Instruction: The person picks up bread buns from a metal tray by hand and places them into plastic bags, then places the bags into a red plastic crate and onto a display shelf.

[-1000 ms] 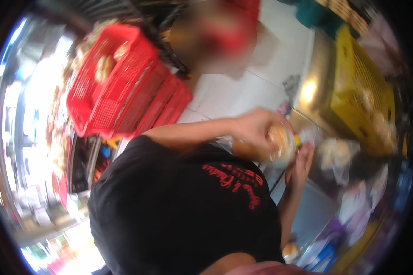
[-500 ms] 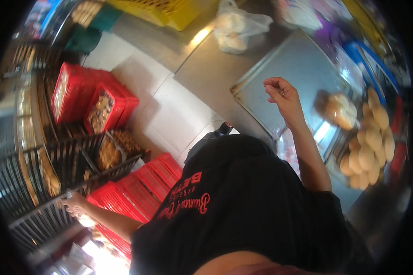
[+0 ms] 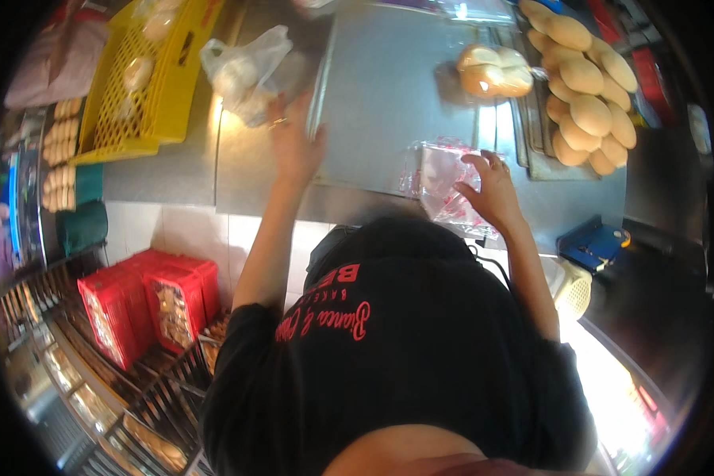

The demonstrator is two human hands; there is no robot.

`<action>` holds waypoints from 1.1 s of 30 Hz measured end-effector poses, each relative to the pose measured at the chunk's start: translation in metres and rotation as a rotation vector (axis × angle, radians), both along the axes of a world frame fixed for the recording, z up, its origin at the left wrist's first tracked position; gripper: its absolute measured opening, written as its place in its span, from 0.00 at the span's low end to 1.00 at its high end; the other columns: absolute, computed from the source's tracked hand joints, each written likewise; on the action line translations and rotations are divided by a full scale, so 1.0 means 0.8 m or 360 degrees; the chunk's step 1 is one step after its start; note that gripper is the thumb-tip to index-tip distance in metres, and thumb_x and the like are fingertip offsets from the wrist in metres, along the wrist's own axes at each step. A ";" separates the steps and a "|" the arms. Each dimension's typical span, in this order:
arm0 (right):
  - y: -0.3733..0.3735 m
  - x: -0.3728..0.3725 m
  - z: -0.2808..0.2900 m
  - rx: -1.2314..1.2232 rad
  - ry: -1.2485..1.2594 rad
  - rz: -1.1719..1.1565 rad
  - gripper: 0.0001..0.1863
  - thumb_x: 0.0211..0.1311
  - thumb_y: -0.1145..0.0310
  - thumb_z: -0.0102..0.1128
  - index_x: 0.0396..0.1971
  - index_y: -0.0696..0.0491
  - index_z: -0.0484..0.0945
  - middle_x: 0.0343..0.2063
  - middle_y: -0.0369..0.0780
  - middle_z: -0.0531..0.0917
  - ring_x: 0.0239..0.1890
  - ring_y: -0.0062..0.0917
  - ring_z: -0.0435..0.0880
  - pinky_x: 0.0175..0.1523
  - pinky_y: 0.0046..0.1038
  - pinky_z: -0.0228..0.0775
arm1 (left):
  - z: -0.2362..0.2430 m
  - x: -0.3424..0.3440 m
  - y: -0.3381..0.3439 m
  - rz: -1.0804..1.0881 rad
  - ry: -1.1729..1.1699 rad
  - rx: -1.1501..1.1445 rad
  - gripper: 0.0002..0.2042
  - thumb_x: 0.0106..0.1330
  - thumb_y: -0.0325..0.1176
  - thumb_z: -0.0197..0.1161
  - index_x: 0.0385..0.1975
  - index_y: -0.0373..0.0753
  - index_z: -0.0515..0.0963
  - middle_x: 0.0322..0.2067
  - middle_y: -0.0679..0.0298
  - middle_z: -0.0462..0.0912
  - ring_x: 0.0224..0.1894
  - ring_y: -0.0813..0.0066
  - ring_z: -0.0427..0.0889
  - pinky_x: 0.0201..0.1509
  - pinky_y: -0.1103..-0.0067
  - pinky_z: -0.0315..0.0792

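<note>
Head view: the right hand (image 3: 496, 190) is held over the edge of the clear plastic bags (image 3: 444, 181), and the left hand (image 3: 295, 151) is stretched toward a filled bag (image 3: 242, 79).

The clear bags, with red print, are laid flat on the metal table (image 3: 397, 87), close to the person's body; their right part is overlapped by the bent right fingers, and the thumb is kept apart from the index finger. Whether the plastic is touched by the fingertips cannot be told. The left fingers are blurred, with the thumb spread away, and nothing is seen gripped between them; the filled bag is placed just beyond their tips. Wrapped bread (image 3: 492, 73) is set farther away, beyond the right hand, beside piled buns (image 3: 587, 95).
</note>
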State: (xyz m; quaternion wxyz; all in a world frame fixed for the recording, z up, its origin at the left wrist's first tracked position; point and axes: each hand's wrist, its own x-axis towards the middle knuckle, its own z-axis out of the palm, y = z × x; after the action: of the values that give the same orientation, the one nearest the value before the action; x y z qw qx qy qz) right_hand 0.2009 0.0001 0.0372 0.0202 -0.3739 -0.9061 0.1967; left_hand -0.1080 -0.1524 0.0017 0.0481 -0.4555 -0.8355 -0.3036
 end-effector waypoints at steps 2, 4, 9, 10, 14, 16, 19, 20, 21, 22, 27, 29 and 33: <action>-0.004 0.027 -0.007 -0.0202 -0.0028 -0.0123 0.24 0.53 0.59 0.66 0.50 0.50 0.74 0.55 0.54 0.71 0.59 0.48 0.68 0.61 0.42 0.62 | 0.007 0.035 0.073 -0.0358 -0.0056 -0.0001 0.34 0.49 0.33 0.70 0.60 0.51 0.66 0.62 0.43 0.58 0.66 0.44 0.55 0.66 0.61 0.57; -0.009 0.043 0.001 -0.0488 0.0049 -0.0195 0.23 0.55 0.60 0.65 0.50 0.50 0.74 0.53 0.52 0.73 0.59 0.46 0.68 0.61 0.41 0.63 | 0.020 0.067 0.141 -0.0610 -0.0085 -0.0063 0.36 0.49 0.37 0.71 0.61 0.53 0.65 0.63 0.43 0.56 0.67 0.42 0.52 0.67 0.59 0.57; -0.017 0.076 0.002 -0.0542 0.0280 -0.0461 0.22 0.56 0.61 0.64 0.50 0.53 0.75 0.50 0.49 0.76 0.54 0.46 0.74 0.57 0.36 0.66 | 0.053 0.129 0.298 -0.0882 -0.0073 -0.0371 0.47 0.39 0.47 0.75 0.65 0.61 0.58 0.65 0.45 0.55 0.66 0.36 0.52 0.64 0.54 0.60; -0.017 0.081 0.006 -0.0590 0.0344 -0.0506 0.22 0.56 0.62 0.64 0.50 0.53 0.75 0.49 0.48 0.77 0.53 0.46 0.75 0.56 0.35 0.67 | 0.051 0.136 0.324 -0.0886 -0.0031 -0.0477 0.49 0.37 0.48 0.76 0.66 0.62 0.57 0.64 0.45 0.56 0.66 0.36 0.53 0.63 0.53 0.61; -0.017 0.105 0.011 -0.0975 0.0629 -0.0833 0.20 0.59 0.67 0.61 0.52 0.53 0.75 0.49 0.44 0.79 0.48 0.34 0.78 0.49 0.30 0.71 | 0.011 0.144 0.379 -0.0902 -0.0229 -0.0693 0.51 0.35 0.48 0.74 0.66 0.59 0.55 0.63 0.46 0.59 0.62 0.37 0.61 0.60 0.55 0.66; -0.014 0.111 0.011 -0.1003 0.0666 -0.0866 0.20 0.60 0.68 0.60 0.52 0.53 0.74 0.50 0.41 0.79 0.48 0.30 0.78 0.48 0.29 0.71 | 0.010 0.130 0.376 -0.0793 -0.0450 -0.0682 0.50 0.37 0.45 0.75 0.66 0.56 0.56 0.61 0.48 0.63 0.61 0.45 0.64 0.58 0.61 0.70; 0.001 0.096 0.003 -0.0800 0.0477 -0.0745 0.18 0.61 0.69 0.59 0.51 0.56 0.74 0.50 0.42 0.78 0.48 0.31 0.79 0.50 0.29 0.71 | 0.002 0.076 0.339 -0.0715 -0.1830 -0.0430 0.47 0.41 0.39 0.75 0.65 0.48 0.56 0.58 0.52 0.66 0.58 0.57 0.70 0.56 0.67 0.72; 0.007 0.086 0.000 -0.0686 0.0390 -0.0638 0.18 0.61 0.69 0.58 0.51 0.57 0.74 0.51 0.42 0.77 0.48 0.30 0.79 0.51 0.29 0.71 | -0.007 0.057 0.313 -0.0720 -0.2080 -0.0260 0.46 0.43 0.36 0.74 0.65 0.45 0.56 0.57 0.53 0.67 0.57 0.59 0.71 0.56 0.68 0.72; 0.012 0.073 -0.003 -0.0546 0.0378 -0.0513 0.17 0.61 0.68 0.59 0.50 0.56 0.75 0.48 0.41 0.79 0.49 0.30 0.79 0.50 0.30 0.71 | -0.018 0.041 0.283 -0.0731 -0.2310 -0.0068 0.44 0.45 0.34 0.74 0.65 0.42 0.56 0.56 0.54 0.68 0.56 0.62 0.73 0.56 0.69 0.72; 0.017 0.058 -0.005 -0.0490 0.0404 -0.0419 0.17 0.60 0.68 0.59 0.49 0.56 0.76 0.48 0.41 0.79 0.49 0.31 0.79 0.51 0.31 0.71 | -0.021 0.027 0.253 -0.0767 -0.2535 0.0144 0.43 0.46 0.32 0.73 0.64 0.40 0.56 0.55 0.55 0.69 0.55 0.64 0.74 0.55 0.70 0.73; 0.026 -0.043 0.008 -0.0247 0.0306 0.0262 0.16 0.59 0.68 0.60 0.47 0.55 0.76 0.47 0.43 0.79 0.51 0.36 0.77 0.55 0.34 0.68 | 0.027 -0.066 0.030 -0.0586 -0.2277 0.0892 0.38 0.51 0.32 0.70 0.63 0.37 0.57 0.50 0.55 0.74 0.50 0.66 0.78 0.47 0.72 0.77; 0.021 -0.075 0.008 -0.0349 0.0249 0.0424 0.17 0.57 0.68 0.61 0.46 0.56 0.76 0.49 0.46 0.77 0.54 0.41 0.73 0.58 0.37 0.64 | 0.067 -0.084 -0.071 -0.0248 -0.2160 0.1195 0.38 0.52 0.31 0.69 0.63 0.36 0.56 0.49 0.55 0.75 0.50 0.66 0.78 0.47 0.71 0.78; 0.025 -0.126 -0.018 -0.0303 0.0072 0.0915 0.18 0.56 0.67 0.62 0.47 0.56 0.75 0.51 0.48 0.74 0.57 0.43 0.70 0.62 0.38 0.60 | 0.104 -0.086 -0.255 0.0588 -0.1373 0.1871 0.33 0.55 0.33 0.67 0.60 0.37 0.61 0.49 0.57 0.75 0.50 0.66 0.78 0.47 0.68 0.78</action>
State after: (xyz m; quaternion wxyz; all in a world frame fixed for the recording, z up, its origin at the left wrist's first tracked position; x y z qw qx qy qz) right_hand 0.1001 0.0201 0.0225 -0.0512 -0.0977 -0.9517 0.2866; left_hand -0.1764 -0.3567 0.0846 0.0019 -0.0477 -0.5434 -0.8381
